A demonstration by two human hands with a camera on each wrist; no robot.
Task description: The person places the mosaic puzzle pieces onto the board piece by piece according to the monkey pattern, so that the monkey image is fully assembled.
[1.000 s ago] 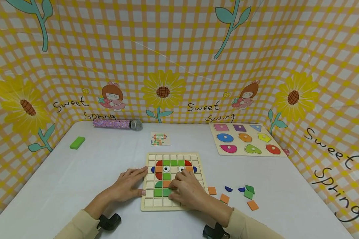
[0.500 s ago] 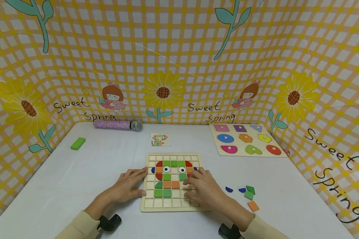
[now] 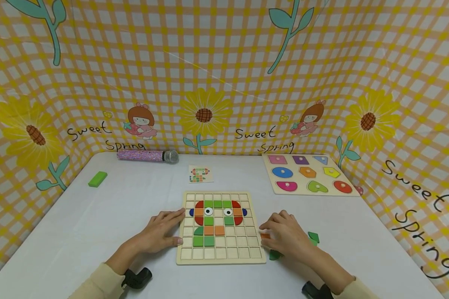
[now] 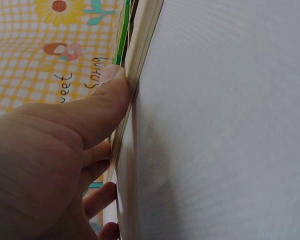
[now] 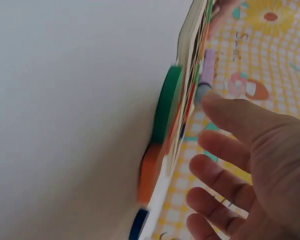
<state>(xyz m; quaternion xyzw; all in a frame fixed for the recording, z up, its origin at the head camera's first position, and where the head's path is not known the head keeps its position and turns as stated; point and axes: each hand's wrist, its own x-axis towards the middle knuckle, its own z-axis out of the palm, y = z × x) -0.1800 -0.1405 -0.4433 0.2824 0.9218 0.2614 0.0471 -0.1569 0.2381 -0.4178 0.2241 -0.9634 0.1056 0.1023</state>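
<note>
The wooden grid board lies mid-table, with coloured tiles forming a figure with two round eyes. My left hand rests against its left side, thumb and fingertips touching the edge; the left wrist view shows the thumb on the rim. Just right of the board, my right hand is over loose pieces, its fingers loosely bent and apart, holding nothing. An orange tile and a dark green piece show beside it. The right wrist view shows a green curved piece, an orange tile and a navy piece.
Behind the board lies a small pattern card. A glittery microphone is at the back left, near a green block. A shape puzzle board sits at the back right. A green piece lies beyond my right hand.
My right hand has left the grid board and moved right to the loose pieces. An orange tile it covered earlier now shows in the grid. The left hand has stayed put.
</note>
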